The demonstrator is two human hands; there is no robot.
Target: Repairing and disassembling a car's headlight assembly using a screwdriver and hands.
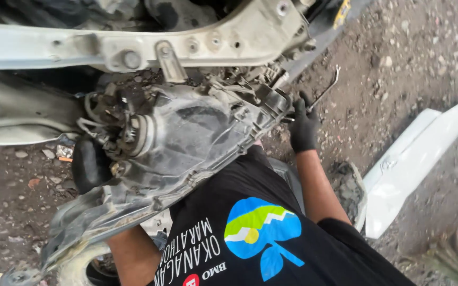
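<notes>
Gravelly dirt ground (409,58), strewn with small stones and scraps, lies under a stripped car front. At the grip, the right hand (304,126), in a black glove, is clenched around the handle of a thin metal wrench (324,92), whose bent end sticks up and away over the dirt. That hand sits just beside the outer corner of a dusty grey headlight housing (186,140) (its back side faces up, with a bulb socket and wires showing). The left hand (87,165), also in a black glove, presses against the housing's other end beside the socket; whether its fingers are clasping anything cannot be told. The housing rests tilted between both hands, just below the pale metal car frame (133,45) with its bolts. A white bumper piece (417,159) lies on the dirt, well apart to the person's right.
</notes>
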